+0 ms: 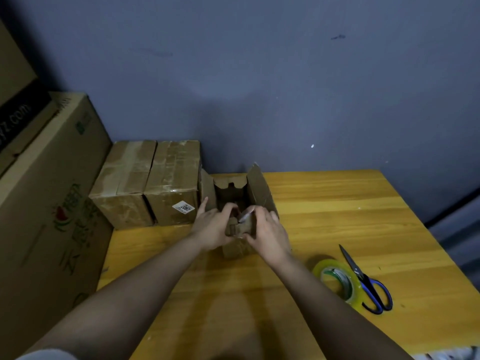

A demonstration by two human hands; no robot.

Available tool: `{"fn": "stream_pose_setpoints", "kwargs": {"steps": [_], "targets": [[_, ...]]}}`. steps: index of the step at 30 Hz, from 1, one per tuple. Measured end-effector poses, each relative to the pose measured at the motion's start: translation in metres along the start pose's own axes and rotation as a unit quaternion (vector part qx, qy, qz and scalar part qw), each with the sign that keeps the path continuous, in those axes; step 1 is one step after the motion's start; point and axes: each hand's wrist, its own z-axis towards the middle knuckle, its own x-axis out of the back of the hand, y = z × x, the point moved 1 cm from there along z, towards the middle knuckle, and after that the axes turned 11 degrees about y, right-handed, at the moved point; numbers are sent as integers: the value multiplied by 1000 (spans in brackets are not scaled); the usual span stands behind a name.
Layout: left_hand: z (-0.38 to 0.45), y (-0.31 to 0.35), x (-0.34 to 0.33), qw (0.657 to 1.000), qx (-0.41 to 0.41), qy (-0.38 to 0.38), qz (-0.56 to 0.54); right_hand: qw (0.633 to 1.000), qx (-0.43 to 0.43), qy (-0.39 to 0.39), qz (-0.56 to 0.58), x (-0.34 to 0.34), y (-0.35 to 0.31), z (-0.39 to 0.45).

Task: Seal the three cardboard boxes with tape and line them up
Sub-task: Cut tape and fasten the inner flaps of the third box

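Bare forearms low in frame, left hand [211, 228] and right hand [270, 233] both pinching the near flap of the open third box [240, 203] at centre counter [337, 216]; best folded flat before reaching lower right for tape [337, 281].

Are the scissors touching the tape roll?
Touching. The head view shows the scissors lying across the right rim of the tape roll, blades overlapping its edge with no table visible between them.

Both hands, left [214, 228] and right [268, 233], reach forward, fingers curled closed.
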Motion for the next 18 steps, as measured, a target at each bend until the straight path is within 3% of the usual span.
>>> {"fn": "stream_pose_setpoints", "kwargs": {"steps": [18], "targets": [[1,7,13,988,91,26,-121,988,-115,46,96,-3,0,9]]}}
